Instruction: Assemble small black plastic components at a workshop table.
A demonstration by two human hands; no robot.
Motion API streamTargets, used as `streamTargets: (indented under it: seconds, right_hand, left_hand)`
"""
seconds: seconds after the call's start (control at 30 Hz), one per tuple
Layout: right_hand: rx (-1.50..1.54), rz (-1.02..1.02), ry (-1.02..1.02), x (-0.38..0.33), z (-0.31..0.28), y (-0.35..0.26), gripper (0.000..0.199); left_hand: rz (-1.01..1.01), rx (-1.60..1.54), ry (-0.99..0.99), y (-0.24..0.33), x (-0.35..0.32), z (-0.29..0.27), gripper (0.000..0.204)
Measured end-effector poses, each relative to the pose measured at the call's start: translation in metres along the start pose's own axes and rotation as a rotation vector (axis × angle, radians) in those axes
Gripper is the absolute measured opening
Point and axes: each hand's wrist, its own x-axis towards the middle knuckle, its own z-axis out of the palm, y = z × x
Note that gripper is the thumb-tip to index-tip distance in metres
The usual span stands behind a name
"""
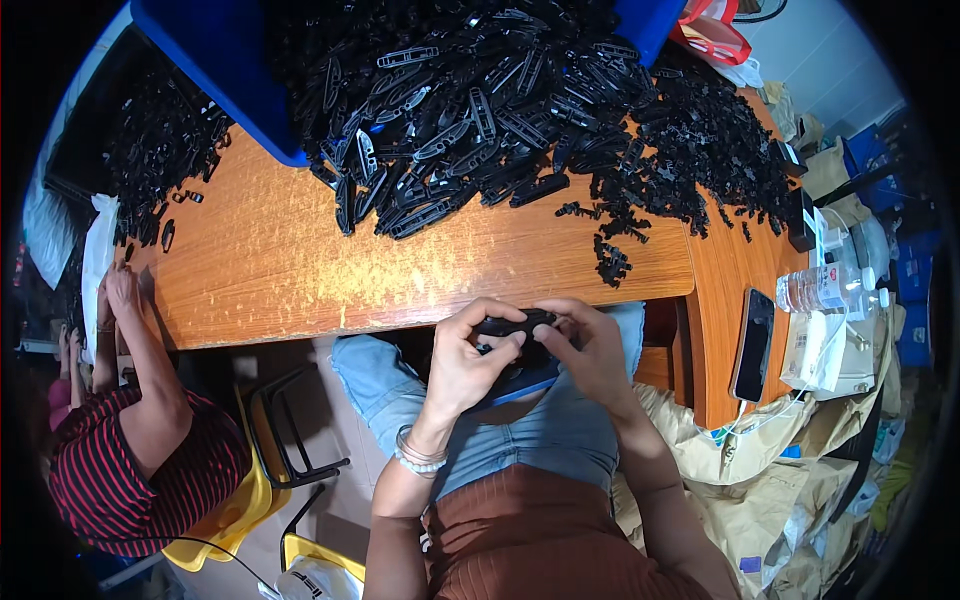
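Note:
Both my hands are together over my lap, just off the table's near edge. Between them is a long black plastic part (510,327), partly covered by my fingers. My left hand (470,350), with beaded bracelets at the wrist, is closed on its left end. The fingers of my right hand (583,345) pinch the other end. Beyond them, a large heap of long oval black plastic parts (440,140) spills over the wooden table (300,255). A pile of small black clips (690,140) lies to its right, with a few strays (612,260) near the edge.
A blue bin (225,70) is tipped at the back left. At the far left, a co-worker in a striped top (150,465) works beside another pile of black parts (165,130). On the right are a phone (753,345), plastic bottles (825,288) and brown paper bags (720,440).

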Motion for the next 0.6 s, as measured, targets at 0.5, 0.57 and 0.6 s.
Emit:
streamTargets:
  seconds: [0.5,0.57,0.6]
  right_hand:
    - [0.215,0.174,-0.288,-0.004,0.0,0.02,0.02]
    - [0.023,0.023,-0.21,0.016,-0.013,0.012,0.014]
    - [-0.135,-0.157,-0.063,0.032,-0.019,0.016,0.009]
  left_hand:
    - [0.423,0.888,0.371,0.0,0.048,-0.05,0.016]
    - [0.64,1.135,0.472,-0.001,0.07,-0.057,0.024]
    - [0.589,1.224,0.435,-0.003,0.077,-0.06,0.024]
